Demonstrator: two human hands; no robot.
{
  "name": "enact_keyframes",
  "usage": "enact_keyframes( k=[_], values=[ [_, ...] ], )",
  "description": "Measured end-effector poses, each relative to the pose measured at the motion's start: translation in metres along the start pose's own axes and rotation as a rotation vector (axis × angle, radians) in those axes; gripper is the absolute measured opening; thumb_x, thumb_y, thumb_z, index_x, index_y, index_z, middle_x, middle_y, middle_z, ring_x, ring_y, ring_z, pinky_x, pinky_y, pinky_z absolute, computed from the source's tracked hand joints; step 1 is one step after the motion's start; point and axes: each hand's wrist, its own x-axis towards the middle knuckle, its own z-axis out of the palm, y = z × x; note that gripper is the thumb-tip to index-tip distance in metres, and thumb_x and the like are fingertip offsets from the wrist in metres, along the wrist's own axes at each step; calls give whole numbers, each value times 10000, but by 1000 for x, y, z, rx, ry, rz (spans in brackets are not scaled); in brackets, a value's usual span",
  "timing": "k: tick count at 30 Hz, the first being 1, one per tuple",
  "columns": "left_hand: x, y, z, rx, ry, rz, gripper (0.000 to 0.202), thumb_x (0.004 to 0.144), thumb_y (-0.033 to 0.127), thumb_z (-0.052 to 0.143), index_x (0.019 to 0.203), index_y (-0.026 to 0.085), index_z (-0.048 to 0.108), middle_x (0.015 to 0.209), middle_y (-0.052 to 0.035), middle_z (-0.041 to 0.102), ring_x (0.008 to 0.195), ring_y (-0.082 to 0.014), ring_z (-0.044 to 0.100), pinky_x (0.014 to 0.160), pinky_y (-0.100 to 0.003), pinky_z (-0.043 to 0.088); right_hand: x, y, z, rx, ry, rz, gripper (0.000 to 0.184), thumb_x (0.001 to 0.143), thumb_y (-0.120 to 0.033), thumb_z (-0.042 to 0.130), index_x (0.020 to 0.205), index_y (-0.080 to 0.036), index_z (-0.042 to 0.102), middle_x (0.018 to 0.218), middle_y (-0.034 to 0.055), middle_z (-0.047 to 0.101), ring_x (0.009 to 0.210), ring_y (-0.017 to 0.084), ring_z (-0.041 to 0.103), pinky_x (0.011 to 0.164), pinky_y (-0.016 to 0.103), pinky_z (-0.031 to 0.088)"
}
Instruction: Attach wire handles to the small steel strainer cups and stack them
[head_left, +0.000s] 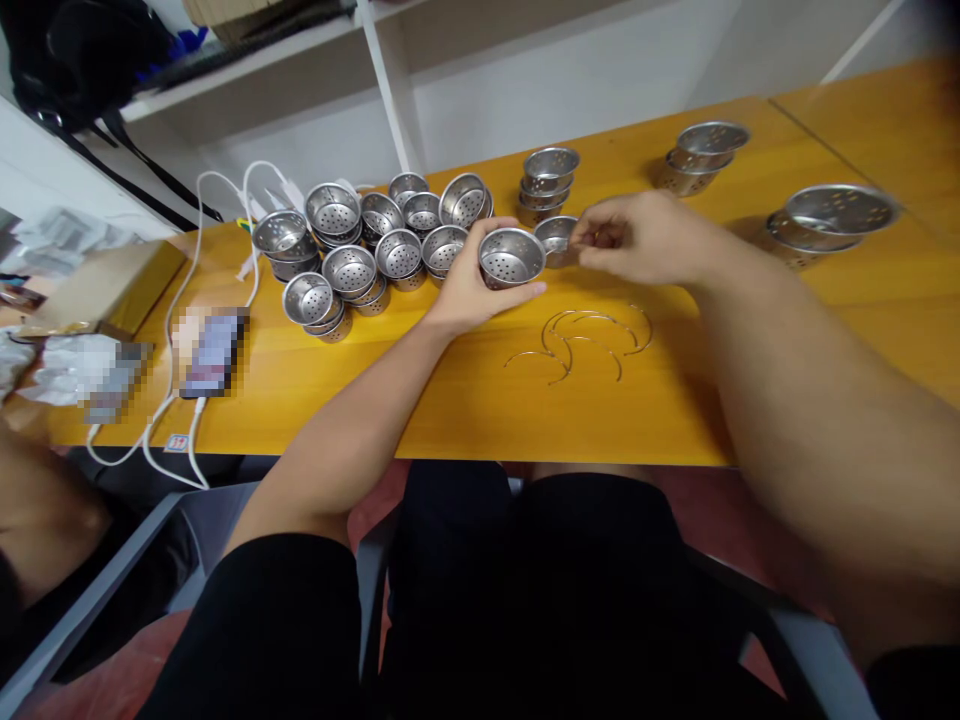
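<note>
My left hand (pixel 463 283) is wrapped round a perforated steel strainer cup (pixel 512 258), its open top tilted toward me. My right hand (pixel 630 238) is closed in a pinch at the rim of another strainer cup (pixel 556 238). What its fingers hold, if anything, is too small to make out, and I cannot tell whether they touch that cup. Below my hands, several thin curved wires (pixel 568 335) lie loose on the yellow table (pixel 465 410).
Several stacked strainer cups (pixel 350 270) crowd the table left of my hands. More stacks stand behind (pixel 546 180) and at the right (pixel 697 158). A phone (pixel 216 352) with white cables and a cardboard box (pixel 105 290) lie left. Another person's arm (pixel 49 500) shows at the left edge.
</note>
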Motion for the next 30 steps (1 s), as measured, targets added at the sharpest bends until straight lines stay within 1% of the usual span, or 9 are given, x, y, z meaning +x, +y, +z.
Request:
enact_keyframes(
  k=[2,5,7,10,15,17,20,25,30],
  values=[
    [0,9,-1,2,1,-9,1020,905,742,989,1665,273,495,1538,-150,709,1498,-383,734,1358,-712,561,1,1,3,48,74,-6,58,1051,-265,787,1006,-234,767,884,72,745,798,227,611,834,436,484],
    [1,18,0,1,30,-28,971,884,733,1017,1589,246,560,1499,-152,736,1464,-379,753,1356,-725,572,2,2,9,174,130,-11,53,1056,-278,799,1090,-238,805,913,74,770,764,221,616,792,431,484],
    [2,21,1,7,40,-57,957,904,729,1008,1595,243,558,1475,-152,748,1451,-376,760,1359,-727,572,4,0,13,224,168,-8,80,1066,-312,821,1106,-243,823,879,62,752,711,206,564,739,426,445],
    [4,23,4,22,38,-73,965,983,741,934,1690,260,487,1504,-153,727,1485,-367,745,1377,-714,554,6,-3,18,236,258,-4,154,1083,-396,866,1043,-253,824,811,45,707,682,192,477,720,429,400],
    [7,14,11,41,26,-32,929,1129,757,707,1830,296,307,1647,-181,628,1586,-361,687,1405,-710,508,7,-9,27,323,358,-79,270,1067,-537,926,1121,-284,845,764,-1,619,675,179,454,717,419,413],
    [6,6,12,53,5,-29,942,1131,775,682,1831,283,287,1645,-190,627,1599,-371,676,1411,-716,496,5,-15,30,344,371,-109,327,1057,-609,934,1127,-299,859,766,-4,629,679,176,457,707,411,437],
    [5,-4,11,57,-5,-25,1003,1083,827,728,1794,271,292,1637,-188,630,1599,-381,676,1417,-711,494,2,-25,33,346,380,-131,381,1041,-680,931,1045,-302,878,805,26,719,677,179,483,689,416,479],
    [3,-7,12,68,-27,-25,1006,1094,827,700,1802,272,249,1685,-202,588,1671,-399,618,1453,-729,444,2,-33,40,291,390,-138,321,1007,-645,945,944,-335,892,768,32,728,676,219,541,670,435,498],
    [-1,9,12,18,-39,-41,1151,998,853,834,1801,258,263,1724,-216,564,1700,-410,587,1472,-702,452,4,-33,43,233,408,-107,211,1012,-518,888,970,-312,909,787,35,736,674,218,546,702,434,486]
  ],
)
